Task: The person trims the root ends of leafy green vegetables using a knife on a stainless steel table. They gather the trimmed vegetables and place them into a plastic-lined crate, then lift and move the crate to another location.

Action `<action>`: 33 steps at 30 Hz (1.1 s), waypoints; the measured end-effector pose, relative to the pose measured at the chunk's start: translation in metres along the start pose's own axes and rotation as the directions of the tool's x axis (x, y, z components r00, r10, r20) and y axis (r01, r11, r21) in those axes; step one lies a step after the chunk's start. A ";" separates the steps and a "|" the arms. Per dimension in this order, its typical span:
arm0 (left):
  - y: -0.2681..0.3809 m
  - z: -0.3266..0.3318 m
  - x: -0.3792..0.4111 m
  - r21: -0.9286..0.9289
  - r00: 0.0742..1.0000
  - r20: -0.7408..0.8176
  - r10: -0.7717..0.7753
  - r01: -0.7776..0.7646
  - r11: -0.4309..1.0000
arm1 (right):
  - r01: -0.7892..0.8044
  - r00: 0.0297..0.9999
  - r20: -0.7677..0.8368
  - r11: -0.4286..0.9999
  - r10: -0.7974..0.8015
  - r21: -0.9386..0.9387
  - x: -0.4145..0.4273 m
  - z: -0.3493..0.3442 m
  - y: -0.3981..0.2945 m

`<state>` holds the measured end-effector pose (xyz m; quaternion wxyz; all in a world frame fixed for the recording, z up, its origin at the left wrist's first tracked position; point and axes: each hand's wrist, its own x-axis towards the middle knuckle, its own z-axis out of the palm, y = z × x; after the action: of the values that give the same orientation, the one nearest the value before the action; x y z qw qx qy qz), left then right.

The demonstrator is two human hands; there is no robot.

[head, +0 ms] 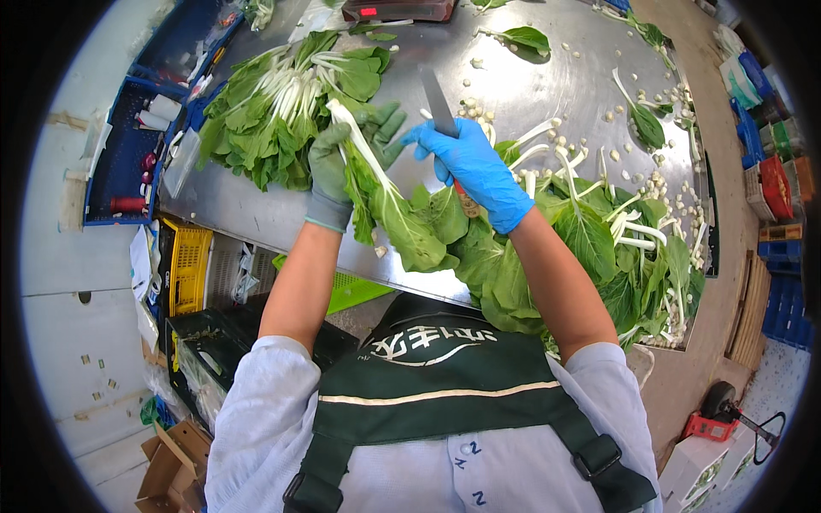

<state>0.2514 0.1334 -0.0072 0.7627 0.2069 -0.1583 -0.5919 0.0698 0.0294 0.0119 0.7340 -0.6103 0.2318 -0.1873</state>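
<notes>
My left hand (333, 168), in a grey-green glove, holds a leafy green with a white stalk (365, 146), its cut end up and its leaves hanging towards me. My right hand (471, 168), in a blue disposable glove, is closed around the wooden handle of a knife (437, 99), blade pointing away from me. Left of my left hand lies a pile of trimmed leafy greens (276, 115), white stalks gathered at the middle. Under and right of my right forearm spreads a heap of loose leafy greens (587, 237) with small cut stem ends (657, 186) about it.
The metal table (410, 64) carries scattered stem ends and single leaves (527, 38). A dark tray (399, 10) stands at its far edge. Blue crates (118, 160) with rolls and small items adjoin the left side. Below are a yellow crate (191, 269) and a bright green crate (356, 292).
</notes>
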 end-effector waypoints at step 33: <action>-0.097 0.004 0.074 0.932 0.999 -0.033 0.032 0.042 -0.361 | -0.386 0.913 -0.391 0.547 0.114 -0.743 -0.075 -0.174 0.000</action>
<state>0.1865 0.0403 -0.0529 0.2609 0.7602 -0.5596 -0.2025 -0.0910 -0.0699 -0.0057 0.3514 -0.8003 0.4839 -0.0427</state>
